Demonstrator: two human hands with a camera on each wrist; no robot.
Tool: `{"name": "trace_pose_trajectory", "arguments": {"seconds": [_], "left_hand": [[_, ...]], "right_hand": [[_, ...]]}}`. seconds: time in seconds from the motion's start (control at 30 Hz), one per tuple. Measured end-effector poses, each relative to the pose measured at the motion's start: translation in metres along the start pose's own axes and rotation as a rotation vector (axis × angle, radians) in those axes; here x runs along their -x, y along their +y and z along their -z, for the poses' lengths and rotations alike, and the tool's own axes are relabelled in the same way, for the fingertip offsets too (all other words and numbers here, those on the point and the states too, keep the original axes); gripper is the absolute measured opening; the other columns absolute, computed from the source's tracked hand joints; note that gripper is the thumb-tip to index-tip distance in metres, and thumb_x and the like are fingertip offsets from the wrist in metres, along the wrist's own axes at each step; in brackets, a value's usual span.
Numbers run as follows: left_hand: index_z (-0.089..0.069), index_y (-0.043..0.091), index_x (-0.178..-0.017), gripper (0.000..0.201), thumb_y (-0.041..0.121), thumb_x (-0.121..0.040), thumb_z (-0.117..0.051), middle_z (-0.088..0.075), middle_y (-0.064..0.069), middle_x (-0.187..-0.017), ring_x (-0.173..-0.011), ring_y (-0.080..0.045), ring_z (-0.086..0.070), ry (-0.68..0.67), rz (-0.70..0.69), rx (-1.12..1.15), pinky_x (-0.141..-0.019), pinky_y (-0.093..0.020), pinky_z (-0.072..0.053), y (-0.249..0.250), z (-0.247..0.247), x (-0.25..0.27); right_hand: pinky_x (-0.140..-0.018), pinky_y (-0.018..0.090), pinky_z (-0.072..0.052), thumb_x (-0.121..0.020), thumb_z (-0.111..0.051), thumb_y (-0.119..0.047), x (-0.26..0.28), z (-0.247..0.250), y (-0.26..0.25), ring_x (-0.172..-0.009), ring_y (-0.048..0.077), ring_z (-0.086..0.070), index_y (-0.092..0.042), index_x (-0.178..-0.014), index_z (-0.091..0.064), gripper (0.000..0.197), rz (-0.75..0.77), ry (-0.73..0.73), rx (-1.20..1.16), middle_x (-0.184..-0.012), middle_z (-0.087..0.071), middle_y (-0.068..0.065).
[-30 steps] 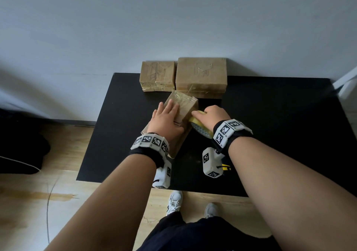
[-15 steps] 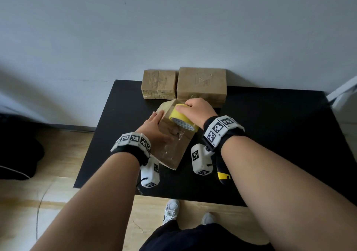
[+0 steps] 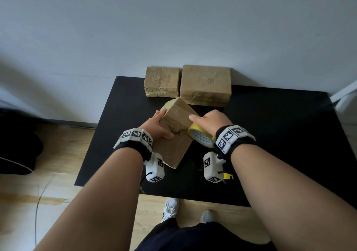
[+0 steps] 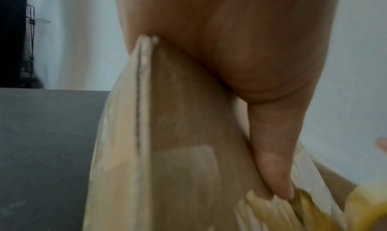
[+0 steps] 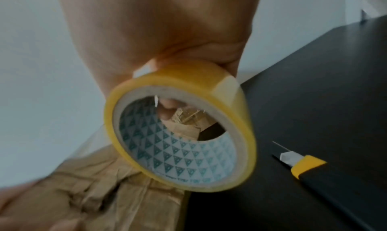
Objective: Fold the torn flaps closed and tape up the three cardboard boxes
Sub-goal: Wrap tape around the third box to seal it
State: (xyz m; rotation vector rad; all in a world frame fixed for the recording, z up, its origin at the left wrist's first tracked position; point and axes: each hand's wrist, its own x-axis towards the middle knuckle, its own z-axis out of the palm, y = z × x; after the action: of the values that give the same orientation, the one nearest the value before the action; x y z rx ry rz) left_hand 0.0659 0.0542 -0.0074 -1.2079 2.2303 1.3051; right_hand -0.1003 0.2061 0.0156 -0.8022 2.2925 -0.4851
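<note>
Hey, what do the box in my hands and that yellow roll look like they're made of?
The box looks like brown corrugated cardboard, matte and creased: a fluted edge shows in the left wrist view, with glossy clear film over parts. The yellow roll looks like translucent plastic packing tape, shiny, wound on what seems a printed paper core.

Tilted brown cardboard box with torn flap, near two taped boxes against wall; yellow tape roll alongside.

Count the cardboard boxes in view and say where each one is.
3. A small box and a larger box sit side by side at the table's far edge by the wall. A third box is tilted between the left hand and right hand. None seems hidden.
</note>
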Motion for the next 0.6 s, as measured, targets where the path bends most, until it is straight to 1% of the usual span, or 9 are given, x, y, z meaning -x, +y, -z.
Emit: {"name": "trace_pose_trajectory", "arguments": {"seconds": [0.07, 0.13, 0.23, 0.3, 0.37, 0.43, 0.5, 0.57, 0.6], "left_hand": [[-0.011, 0.053, -0.149, 0.117, 0.030, -0.063, -0.087, -0.007, 0.009, -0.163, -0.144, -0.024, -0.027, -0.021, 0.034, 0.060, -0.113, -0.047, -0.033, -0.002, 0.004, 0.001], [-0.017, 0.062, -0.143, 0.122, 0.037, -0.047, -0.088, -0.022, 0.006, -0.159, -0.138, -0.026, -0.038, -0.041, 0.063, 0.122, -0.108, -0.049, -0.039, -0.007, 0.005, -0.004], [-0.022, 0.069, -0.135, 0.120, 0.041, -0.038, -0.087, -0.032, 0.005, -0.156, -0.133, -0.027, -0.044, -0.061, 0.083, 0.187, -0.105, -0.049, -0.044, -0.019, 0.005, -0.017], [-0.026, 0.072, -0.131, 0.116, 0.040, -0.039, -0.087, -0.035, 0.005, -0.154, -0.131, -0.027, -0.046, -0.069, 0.100, 0.217, -0.104, -0.049, -0.044, -0.022, 0.006, -0.021], [-0.027, 0.072, -0.130, 0.114, 0.039, -0.041, -0.088, -0.036, 0.005, -0.153, -0.129, -0.028, -0.048, -0.081, 0.097, 0.225, -0.104, -0.050, -0.044, -0.019, 0.007, -0.018], [-0.027, 0.070, -0.134, 0.111, 0.034, -0.049, -0.088, -0.041, 0.005, -0.150, -0.126, -0.027, -0.050, -0.068, 0.101, 0.225, -0.104, -0.049, -0.043, -0.014, 0.009, -0.012], [-0.027, 0.064, -0.139, 0.104, 0.024, -0.062, -0.086, -0.048, 0.005, -0.142, -0.122, -0.026, -0.053, -0.071, 0.107, 0.229, -0.104, -0.046, -0.043, -0.009, 0.010, -0.006], [-0.029, 0.064, -0.138, 0.102, 0.023, -0.063, -0.085, -0.055, 0.004, -0.133, -0.118, -0.026, -0.055, -0.092, 0.100, 0.218, -0.104, -0.049, -0.043, -0.008, 0.011, -0.008], [-0.033, 0.063, -0.136, 0.099, 0.023, -0.062, -0.085, -0.058, 0.005, -0.128, -0.116, -0.026, -0.056, -0.098, 0.094, 0.211, -0.104, -0.050, -0.043, -0.008, 0.012, -0.010]], "right_hand": [[-0.063, 0.033, -0.042, -0.087, -0.056, -0.059, 0.001, 0.000, 0.003, -0.070, 0.029, -0.062, -0.013, -0.061, -0.056, 0.053, 0.049, 0.010, -0.137, -0.066, -0.059, 0.006], [-0.068, 0.035, -0.044, -0.088, -0.059, -0.054, 0.002, -0.001, 0.006, -0.077, 0.032, -0.063, -0.011, -0.068, -0.060, 0.047, 0.075, 0.016, -0.242, -0.072, -0.061, 0.012], [-0.067, 0.033, -0.043, -0.088, -0.059, -0.053, 0.005, -0.009, 0.009, -0.073, 0.026, -0.060, -0.010, -0.069, -0.062, 0.047, 0.097, 0.030, -0.304, -0.072, -0.061, 0.011], [-0.068, 0.032, -0.045, -0.088, -0.059, -0.055, 0.006, -0.014, 0.009, -0.073, 0.024, -0.061, -0.006, -0.071, -0.064, 0.052, 0.102, 0.041, -0.328, -0.074, -0.063, 0.011], [-0.067, 0.032, -0.046, -0.089, -0.056, -0.058, 0.005, -0.013, 0.006, -0.069, 0.022, -0.062, -0.010, -0.066, -0.061, 0.053, 0.110, 0.077, -0.274, -0.069, -0.063, 0.007], [-0.063, 0.032, -0.046, -0.089, -0.053, -0.060, 0.003, -0.009, 0.005, -0.065, 0.022, -0.061, -0.013, -0.064, -0.059, 0.054, 0.085, 0.101, -0.104, -0.066, -0.061, 0.005], [-0.060, 0.031, -0.044, -0.088, -0.052, -0.063, 0.002, -0.007, 0.009, -0.064, 0.021, -0.061, -0.013, -0.068, -0.062, 0.055, -0.009, 0.068, 0.063, -0.067, -0.061, 0.003], [-0.063, 0.032, -0.048, -0.085, -0.053, -0.068, 0.001, -0.010, 0.018, -0.066, 0.022, -0.063, -0.013, -0.072, -0.064, 0.058, -0.078, 0.021, 0.068, -0.071, -0.064, 0.003], [-0.067, 0.034, -0.051, -0.084, -0.053, -0.070, 0.001, -0.012, 0.021, -0.068, 0.022, -0.065, -0.012, -0.073, -0.065, 0.060, -0.075, 0.012, 0.030, -0.073, -0.065, 0.005]]}}
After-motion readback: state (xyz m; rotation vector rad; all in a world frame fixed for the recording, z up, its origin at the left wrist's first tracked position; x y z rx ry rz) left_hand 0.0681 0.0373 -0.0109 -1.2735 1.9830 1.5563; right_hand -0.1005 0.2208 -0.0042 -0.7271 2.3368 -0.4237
